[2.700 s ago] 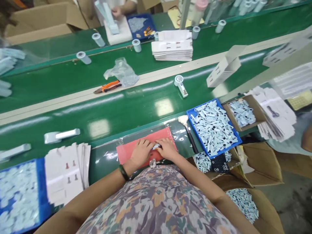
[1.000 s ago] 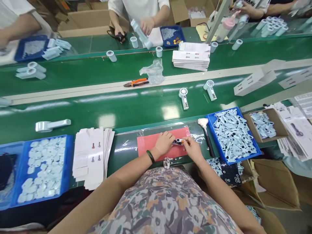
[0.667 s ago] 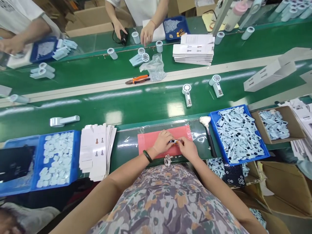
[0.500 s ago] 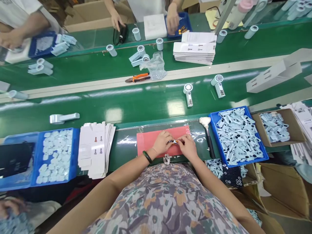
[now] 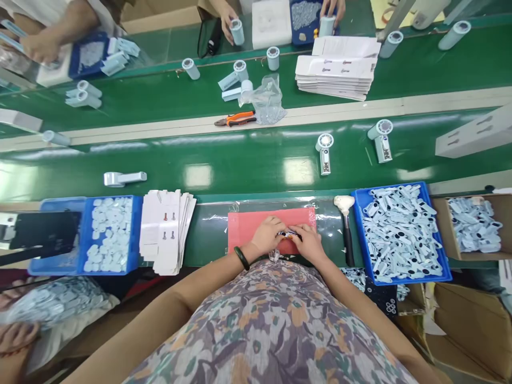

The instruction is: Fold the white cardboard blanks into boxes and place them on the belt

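Observation:
Both hands meet over a red mat (image 5: 245, 224) at the bench's front edge. Between their fingertips is a small part (image 5: 288, 234), light and dark, mostly covered by the fingers. My left hand (image 5: 267, 234) has its fingers closed on the part's left end; a dark green bangle circles that wrist. From the other side my right hand (image 5: 308, 241) pinches the right end. To the right of the mat lies a mallet (image 5: 346, 229) with a pale head and black handle.
Blue bins (image 5: 402, 234) (image 5: 108, 234) of pale parts flank the workplace, with stacked white cards (image 5: 165, 229) at left. Beyond, handheld fans (image 5: 325, 152) (image 5: 382, 140) stand on the green belt (image 5: 240, 170). Pliers (image 5: 236, 119) and a plastic bag (image 5: 269, 101) lie farther off. Co-workers' hands show across and at lower left.
The view has shifted slightly. Both my hands remain together at the small part. Across the line, a co-worker's hand has moved from a black object to a pale blue cylinder.

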Demonstrator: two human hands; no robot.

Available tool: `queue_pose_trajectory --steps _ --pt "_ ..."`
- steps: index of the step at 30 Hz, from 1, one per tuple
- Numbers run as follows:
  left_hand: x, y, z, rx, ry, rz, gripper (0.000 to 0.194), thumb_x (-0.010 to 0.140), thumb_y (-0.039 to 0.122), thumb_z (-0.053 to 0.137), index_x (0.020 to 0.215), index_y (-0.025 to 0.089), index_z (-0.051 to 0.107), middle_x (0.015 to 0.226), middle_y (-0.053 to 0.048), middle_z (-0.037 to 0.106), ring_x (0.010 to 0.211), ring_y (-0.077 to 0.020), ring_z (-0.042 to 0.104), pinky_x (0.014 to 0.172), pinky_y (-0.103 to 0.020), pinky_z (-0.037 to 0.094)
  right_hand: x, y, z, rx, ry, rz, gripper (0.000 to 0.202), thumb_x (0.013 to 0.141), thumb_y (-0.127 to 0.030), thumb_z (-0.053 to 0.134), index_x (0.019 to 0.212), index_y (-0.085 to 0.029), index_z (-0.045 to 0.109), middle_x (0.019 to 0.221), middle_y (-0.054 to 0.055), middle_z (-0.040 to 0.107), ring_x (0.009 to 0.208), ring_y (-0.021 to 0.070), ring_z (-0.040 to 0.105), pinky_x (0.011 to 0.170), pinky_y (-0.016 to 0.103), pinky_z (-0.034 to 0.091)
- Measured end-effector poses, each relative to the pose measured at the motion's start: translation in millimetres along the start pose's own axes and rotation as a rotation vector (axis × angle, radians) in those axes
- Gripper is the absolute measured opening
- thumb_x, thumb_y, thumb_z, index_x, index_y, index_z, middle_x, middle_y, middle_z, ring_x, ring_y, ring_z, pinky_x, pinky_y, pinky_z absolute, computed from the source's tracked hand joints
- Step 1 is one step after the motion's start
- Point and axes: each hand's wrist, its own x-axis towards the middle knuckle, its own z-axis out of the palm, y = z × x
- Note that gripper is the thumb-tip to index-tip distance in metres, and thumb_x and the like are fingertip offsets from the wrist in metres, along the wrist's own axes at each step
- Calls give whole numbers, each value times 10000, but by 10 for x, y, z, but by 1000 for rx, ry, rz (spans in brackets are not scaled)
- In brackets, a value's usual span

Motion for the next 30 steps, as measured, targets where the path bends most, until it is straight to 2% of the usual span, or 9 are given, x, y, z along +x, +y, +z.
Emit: queue_pose_trajectory --steps 4,8,11,14,18,23,27,30 --pt "-88 41 -48 4 -25 -26 187 944 244 688 1124 225 736 1123 -58 747 1144 -250 624 1088 -423 504 -82 -3 -3 42 -6 -38 378 964 -306 587 1320 -342 708 1330 57 685 1212 296 550 967 430 421" --pt "-127 110 50 18 -39 -108 197 971 197 613 1112 203 750 1179 -91 738 1276 -291 562 1175 -490 437 -137 -36 34 43 0 -53 393 972 -252 551 1331 -313 697 1367 60 690 1251 306 532 1028 468 379" --pt "-55 119 95 21 -45 -160 211 978 176 574 1088 188 753 1143 -99 736 1241 -282 570 1158 -475 454 -71 -58 20 56 -16 -15 370 991 -274 531 1310 -289 718 1328 70 711 1181 305 559 977 448 398" --pt "-13 101 65 27 -66 -148 194 950 176 611 1075 212 755 1105 -78 732 1171 -255 596 1128 -438 481 -16 -38 -16 74 -43 -8 360 988 -304 547 1301 -301 724 1310 71 714 1146 299 573 951 431 414" --pt "-48 91 42 54 -89 -134 259 906 202 675 1154 242 740 1201 -76 708 1267 -279 546 1145 -462 468 -24 37 -46 71 -91 -81 411 986 -263 523 1362 -310 681 1361 71 692 1188 299 564 972 439 418" --pt "-5 100 74 89 -122 -186 270 922 167 610 1149 236 740 1152 -88 701 1254 -283 530 1134 -467 464 14 59 -13 74 -88 -63 416 974 -261 533 1357 -312 688 1371 70 689 1181 310 564 967 453 424" --pt "-28 139 26 121 -143 -131 276 920 172 623 1167 244 724 1142 -77 690 1209 -265 551 1130 -433 464 28 19 9 119 -105 -60 413 962 -256 546 1342 -321 694 1335 54 709 1176 300 587 993 456 439" --pt "-59 77 -94 195 -175 -32 335 891 126 628 1201 237 694 1181 -90 664 1190 -268 564 1077 -424 497 -10 123 -123 260 -45 -132 398 948 -257 557 1319 -268 700 1350 74 692 1209 268 609 1046 421 462"
